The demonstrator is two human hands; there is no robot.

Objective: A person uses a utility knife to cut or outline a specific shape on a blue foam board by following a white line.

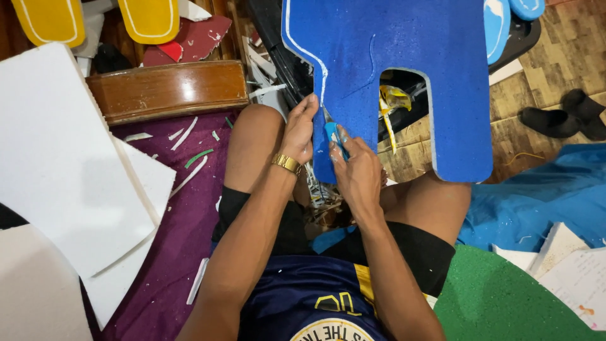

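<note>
A large blue foam board (pixel 404 69), cut into a shape with two legs and a notch between them, rests across my knees. My left hand (pixel 300 129), with a gold bracelet at the wrist, pinches the board's left leg at its edge. My right hand (pixel 357 172) grips a small blue-handled cutter (pixel 332 131) whose blade touches the white-lined edge of that same leg. Both hands sit close together over my lap.
White foam sheets (pixel 57 164) lie at the left on a purple cloth (pixel 183 227) strewn with offcuts. A wooden box (pixel 167 88) and yellow foam pieces (pixel 148 19) are behind. Green foam (pixel 499 303), blue cloth (pixel 536 202), papers (pixel 577 278) and black shoes (pixel 562 117) lie at the right.
</note>
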